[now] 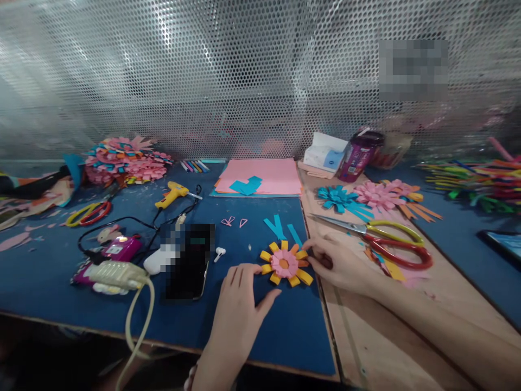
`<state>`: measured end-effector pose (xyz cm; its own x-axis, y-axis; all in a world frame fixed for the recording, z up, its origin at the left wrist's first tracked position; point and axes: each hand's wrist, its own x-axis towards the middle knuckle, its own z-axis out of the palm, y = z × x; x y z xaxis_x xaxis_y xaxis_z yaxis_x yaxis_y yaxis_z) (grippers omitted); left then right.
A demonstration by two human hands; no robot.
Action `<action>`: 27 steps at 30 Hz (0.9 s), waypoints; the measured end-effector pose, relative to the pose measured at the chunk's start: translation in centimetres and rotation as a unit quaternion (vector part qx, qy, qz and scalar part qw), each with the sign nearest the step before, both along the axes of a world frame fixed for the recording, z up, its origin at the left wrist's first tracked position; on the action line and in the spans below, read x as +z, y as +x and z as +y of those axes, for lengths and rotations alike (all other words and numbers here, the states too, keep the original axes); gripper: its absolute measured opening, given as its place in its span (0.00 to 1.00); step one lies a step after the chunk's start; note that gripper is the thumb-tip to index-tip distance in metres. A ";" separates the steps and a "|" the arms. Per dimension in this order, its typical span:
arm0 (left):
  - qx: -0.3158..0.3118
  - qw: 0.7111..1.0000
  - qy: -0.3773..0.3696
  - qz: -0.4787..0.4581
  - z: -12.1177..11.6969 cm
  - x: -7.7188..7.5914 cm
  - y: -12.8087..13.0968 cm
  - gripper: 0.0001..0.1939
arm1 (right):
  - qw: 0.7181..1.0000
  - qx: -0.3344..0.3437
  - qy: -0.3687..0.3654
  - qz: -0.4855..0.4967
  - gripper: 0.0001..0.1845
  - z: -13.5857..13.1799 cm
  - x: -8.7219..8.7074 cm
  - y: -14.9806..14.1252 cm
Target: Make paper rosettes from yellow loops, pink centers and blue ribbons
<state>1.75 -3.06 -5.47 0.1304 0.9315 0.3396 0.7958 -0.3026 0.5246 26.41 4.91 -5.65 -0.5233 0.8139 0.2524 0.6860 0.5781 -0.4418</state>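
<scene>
A paper flower (284, 264) with yellow loop petals and a pink middle lies on the blue table mat. My left hand (238, 307) is at its left side, palm down, thumb apart from the fingers; an index fingertip reaches the edge of a yellow petal. On the flower's right side, my right hand (344, 267) has its thumb and index finger curled in a pinch at a petal. Just behind the flower are blue paper strips (277, 226). Large scissors (378, 233) with yellow and red handles lie beyond my right hand, on bare wood.
Left of my hands are a phone (189, 263), a white earbud (220, 253), a power strip with cable (118, 276) and a yellow glue gun (175, 194). Pink sheets (264, 172), a purple cup (360, 157) and a flower heap (126, 160) stand along the perforated metal screen (244, 70).
</scene>
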 end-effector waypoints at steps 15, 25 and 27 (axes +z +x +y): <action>-0.003 1.000 0.004 -0.003 -0.1 0.1 -0.1 0.13 | 0.987 0.063 0.135 -0.066 0.06 -0.8 0.5 0.1; -0.002 1.000 0.001 0.001 0.0 0.0 -0.1 0.14 | 0.967 0.114 0.217 -0.074 0.07 -0.6 0.5 0.2; -0.003 1.000 -0.006 -0.001 0.0 0.0 -0.1 0.14 | 0.967 0.116 0.215 -0.077 0.07 -0.6 0.5 0.2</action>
